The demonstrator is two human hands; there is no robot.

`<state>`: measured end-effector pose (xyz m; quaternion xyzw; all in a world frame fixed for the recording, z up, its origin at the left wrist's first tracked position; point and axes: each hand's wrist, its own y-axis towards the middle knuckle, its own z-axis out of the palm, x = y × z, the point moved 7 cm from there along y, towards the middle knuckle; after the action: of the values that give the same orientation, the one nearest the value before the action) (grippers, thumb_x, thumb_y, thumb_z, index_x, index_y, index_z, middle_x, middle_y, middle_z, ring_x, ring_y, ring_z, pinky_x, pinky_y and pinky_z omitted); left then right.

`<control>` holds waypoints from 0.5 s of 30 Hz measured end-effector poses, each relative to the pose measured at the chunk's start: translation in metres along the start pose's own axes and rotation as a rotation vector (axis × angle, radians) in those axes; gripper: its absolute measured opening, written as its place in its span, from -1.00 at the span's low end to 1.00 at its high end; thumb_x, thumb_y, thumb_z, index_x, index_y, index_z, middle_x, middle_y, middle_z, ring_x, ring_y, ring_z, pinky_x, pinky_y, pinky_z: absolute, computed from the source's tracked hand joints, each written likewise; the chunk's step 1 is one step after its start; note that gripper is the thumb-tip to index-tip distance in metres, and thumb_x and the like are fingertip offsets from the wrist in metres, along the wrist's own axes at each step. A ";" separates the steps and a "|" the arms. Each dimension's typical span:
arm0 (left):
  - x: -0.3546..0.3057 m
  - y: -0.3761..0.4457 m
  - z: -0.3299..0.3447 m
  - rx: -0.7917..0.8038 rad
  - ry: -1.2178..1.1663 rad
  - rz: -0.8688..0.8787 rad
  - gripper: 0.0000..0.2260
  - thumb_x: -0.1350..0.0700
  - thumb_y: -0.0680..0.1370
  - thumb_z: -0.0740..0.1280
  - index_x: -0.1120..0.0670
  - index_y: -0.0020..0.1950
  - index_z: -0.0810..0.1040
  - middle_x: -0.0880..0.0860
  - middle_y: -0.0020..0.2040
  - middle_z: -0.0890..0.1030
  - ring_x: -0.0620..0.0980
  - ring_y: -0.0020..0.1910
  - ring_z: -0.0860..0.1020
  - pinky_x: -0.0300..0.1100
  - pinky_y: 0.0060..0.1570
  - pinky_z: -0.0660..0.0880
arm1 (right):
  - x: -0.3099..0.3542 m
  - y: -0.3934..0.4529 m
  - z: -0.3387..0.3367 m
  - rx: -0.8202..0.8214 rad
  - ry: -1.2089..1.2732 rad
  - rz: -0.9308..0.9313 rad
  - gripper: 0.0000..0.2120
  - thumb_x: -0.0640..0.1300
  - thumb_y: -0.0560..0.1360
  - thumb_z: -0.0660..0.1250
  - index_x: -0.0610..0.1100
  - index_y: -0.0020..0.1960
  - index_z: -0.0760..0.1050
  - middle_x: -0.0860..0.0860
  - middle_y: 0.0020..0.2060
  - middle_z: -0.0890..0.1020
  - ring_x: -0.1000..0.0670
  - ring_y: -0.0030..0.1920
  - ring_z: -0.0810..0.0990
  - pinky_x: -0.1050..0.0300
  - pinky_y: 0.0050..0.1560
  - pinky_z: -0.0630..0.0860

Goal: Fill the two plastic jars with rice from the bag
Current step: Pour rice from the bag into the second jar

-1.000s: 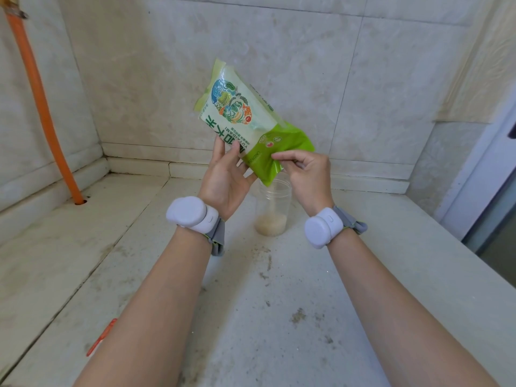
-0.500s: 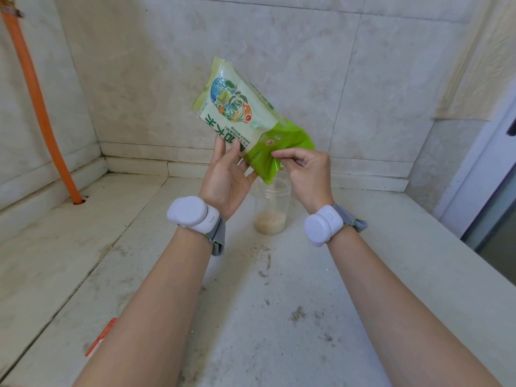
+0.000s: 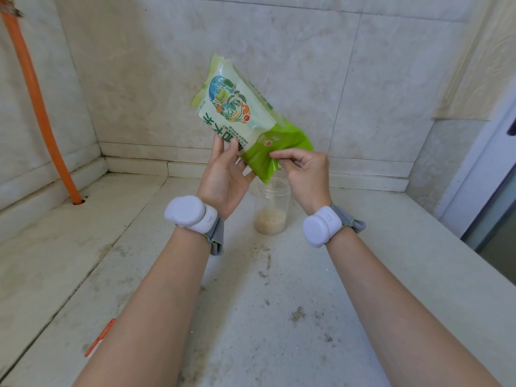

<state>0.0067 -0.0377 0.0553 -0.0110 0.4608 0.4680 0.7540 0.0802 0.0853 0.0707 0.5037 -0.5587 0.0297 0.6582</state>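
The rice bag, green and white with printed artwork, hangs upside down in your grip above a clear plastic jar that stands upright on the pale stone tabletop near the back wall. Your left hand cradles the bag's side from below, fingers straight and lying along the printed face, thumb up against it. Your right hand pinches the green lower corner between thumb and curled fingers, right over the jar's open mouth. A shallow layer of rice sits in the bottom of the jar, and a thin trail of grains shows inside its upper part below the bag's corner. Only this one jar is in view; part of its left side is hidden behind your left hand. Both wrists carry a white puck-shaped device on a grey strap, the left one and the right one. An orange pipe runs down the left wall into the tabletop, and a small orange strip lies at the near left, beside your left forearm.
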 end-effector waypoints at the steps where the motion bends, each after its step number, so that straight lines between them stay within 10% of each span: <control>1: 0.000 0.000 0.000 0.002 -0.001 0.002 -0.59 0.15 0.67 0.06 -0.05 0.52 0.14 0.09 0.35 0.42 0.10 0.26 0.44 0.02 0.09 0.54 | 0.000 0.000 0.000 -0.001 0.001 -0.003 -0.81 -0.37 0.45 0.34 -0.15 -0.10 0.67 0.01 -0.20 0.69 0.07 -0.15 0.67 0.00 0.01 0.62; 15: 0.001 0.000 0.002 0.020 -0.020 0.004 -0.70 0.15 0.67 0.06 -0.07 0.39 0.25 0.09 0.32 0.43 0.10 0.24 0.44 0.02 0.10 0.52 | 0.002 0.000 -0.001 0.001 0.005 0.003 -0.80 -0.38 0.45 0.32 -0.16 -0.10 0.67 0.00 -0.19 0.68 0.05 -0.13 0.66 0.03 0.03 0.61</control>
<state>0.0087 -0.0363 0.0558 0.0020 0.4579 0.4650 0.7577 0.0815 0.0851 0.0727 0.5032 -0.5580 0.0322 0.6591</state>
